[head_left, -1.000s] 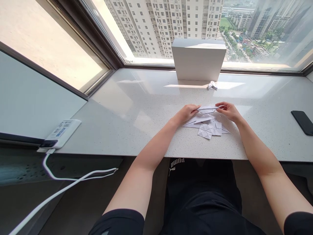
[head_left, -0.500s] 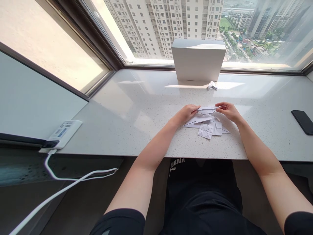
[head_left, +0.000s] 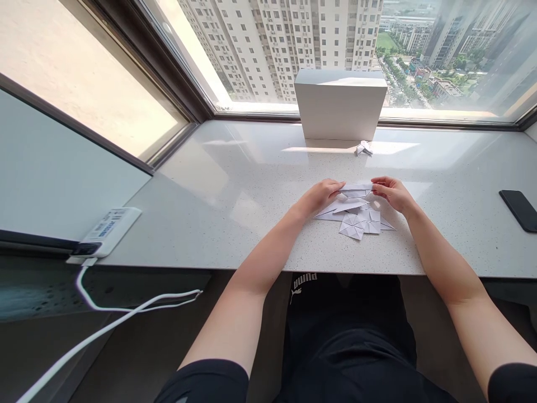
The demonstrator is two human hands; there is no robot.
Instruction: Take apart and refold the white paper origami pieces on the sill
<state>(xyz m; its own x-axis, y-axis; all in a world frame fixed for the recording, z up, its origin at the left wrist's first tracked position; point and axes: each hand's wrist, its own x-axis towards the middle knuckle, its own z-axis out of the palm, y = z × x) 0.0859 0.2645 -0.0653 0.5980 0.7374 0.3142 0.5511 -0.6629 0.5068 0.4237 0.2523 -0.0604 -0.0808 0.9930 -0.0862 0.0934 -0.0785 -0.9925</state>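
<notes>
Head cam, the only view: the person sits at a pale speckled counter (head_left: 235, 190) under a corner window, both forearms stretched fwd over it.

The left hand (head_left: 321, 196) and right hand (head_left: 392, 193) meet near the counter's middle w/ a folded paper (head_left: 356, 190) between them. It's a narrow white strip-like piece, held roughly level, just above the surface. Left hand pinches its left end, thumb & fingertips closed on the paper. Right hand does the same at the right end, fingers curled in and clamped on it. Exact fold shape is too small to tell.

Directly below and nearer the person lies a paper pile (head_left: 356, 219): several white creased sheets, overlapping, flat on the counter. The held piece sits over the pile's far edge; can't tell if they touch.

Further back, against the window frame, stands a white box (head_left: 340, 106), upright. Just beside its right front corner is a small paper figure (head_left: 364, 148) in the sun patch, well apart from the hands.

Far right, a dark phone (head_left: 518, 208) lies flat near the frame edge. Far left, at the counter's corner, a white charger unit (head_left: 107, 226) w/ a white cable (head_left: 126, 310) trailing down off the edge.
</notes>
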